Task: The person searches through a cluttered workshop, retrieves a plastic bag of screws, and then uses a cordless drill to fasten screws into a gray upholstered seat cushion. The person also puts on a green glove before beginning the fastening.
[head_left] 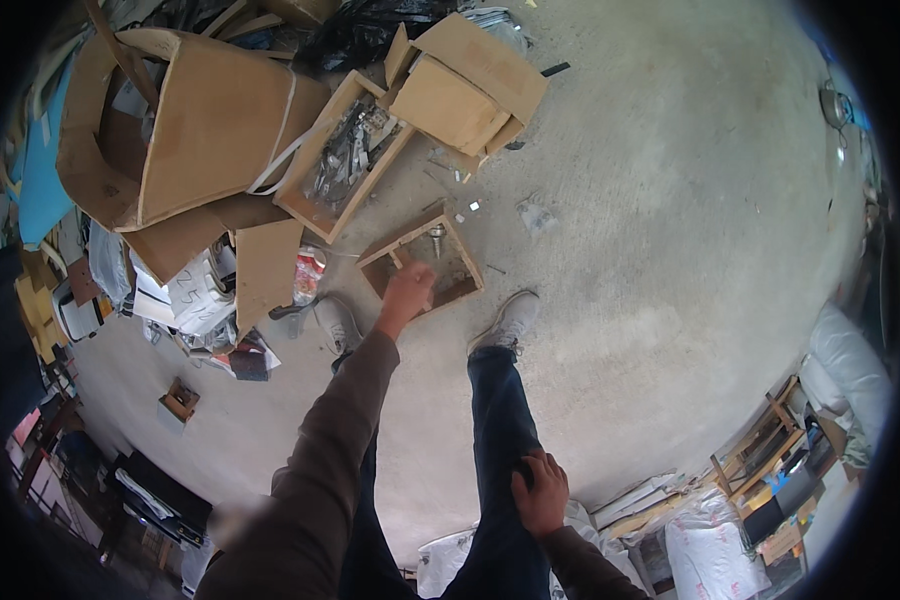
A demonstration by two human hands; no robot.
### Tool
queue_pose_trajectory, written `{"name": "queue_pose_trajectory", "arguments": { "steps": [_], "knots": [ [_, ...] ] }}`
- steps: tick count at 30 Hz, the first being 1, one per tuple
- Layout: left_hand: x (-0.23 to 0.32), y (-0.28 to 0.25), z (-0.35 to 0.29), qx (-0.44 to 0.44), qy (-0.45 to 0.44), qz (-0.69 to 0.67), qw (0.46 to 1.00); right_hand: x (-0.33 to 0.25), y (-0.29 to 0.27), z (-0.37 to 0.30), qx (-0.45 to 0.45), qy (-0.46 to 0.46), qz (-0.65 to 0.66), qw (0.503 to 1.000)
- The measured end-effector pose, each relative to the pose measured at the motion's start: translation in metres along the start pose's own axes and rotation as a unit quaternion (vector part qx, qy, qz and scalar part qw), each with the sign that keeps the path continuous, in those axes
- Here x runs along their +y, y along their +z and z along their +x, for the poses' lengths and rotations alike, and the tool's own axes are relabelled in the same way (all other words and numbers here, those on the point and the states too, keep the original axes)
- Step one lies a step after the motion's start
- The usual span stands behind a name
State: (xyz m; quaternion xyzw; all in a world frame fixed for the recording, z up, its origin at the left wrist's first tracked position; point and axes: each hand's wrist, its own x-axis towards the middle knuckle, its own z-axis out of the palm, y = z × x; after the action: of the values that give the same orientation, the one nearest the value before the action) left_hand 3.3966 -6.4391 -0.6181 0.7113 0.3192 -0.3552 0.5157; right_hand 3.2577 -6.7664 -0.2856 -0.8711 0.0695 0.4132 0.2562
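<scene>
A shallow wooden box (464,290) lies on the floor in front of my shoes, with a shiny metal piece (436,232) and small bits inside. My left hand (408,290) reaches over its near side, fingers curled inward. Beside those fingers a short light wooden piece (399,257) shows; whether the hand grips it is hidden. My right hand (543,493) rests at my right knee, curled around a small black object (522,472) that is mostly covered.
Behind the box stands a longer wooden tray (295,205) of metal parts, with an open cardboard box (450,105) against it. A big carton (215,120) and mixed scrap crowd the left. A small wooden box (180,400) sits at lower left; white sacks (715,550) lie lower right.
</scene>
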Motion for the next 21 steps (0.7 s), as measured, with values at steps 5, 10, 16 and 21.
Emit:
{"name": "queue_pose_trajectory", "arguments": {
  "steps": [5, 10, 16, 21],
  "knots": [
    [0.117, -0.014, 0.12, 0.145, 0.103, -0.141, 0.974, 0.01, -0.002, -0.002, 0.026, 0.007, 0.026, 0.999],
    [0.207, -0.024, 0.158, 0.243, 0.21, -0.283, 0.904, 0.015, -0.011, -0.003, 0.034, 0.02, 0.058, 0.998],
    [0.255, -0.081, 0.154, 0.254, 0.237, -0.007, 0.938, 0.02, -0.016, -0.002, 0.038, 0.024, 0.081, 0.996],
    [0.271, -0.041, 0.142, 0.223, 0.216, 0.067, 0.948, 0.023, -0.017, -0.001, 0.037, 0.016, 0.081, 0.996]
  ]
}}
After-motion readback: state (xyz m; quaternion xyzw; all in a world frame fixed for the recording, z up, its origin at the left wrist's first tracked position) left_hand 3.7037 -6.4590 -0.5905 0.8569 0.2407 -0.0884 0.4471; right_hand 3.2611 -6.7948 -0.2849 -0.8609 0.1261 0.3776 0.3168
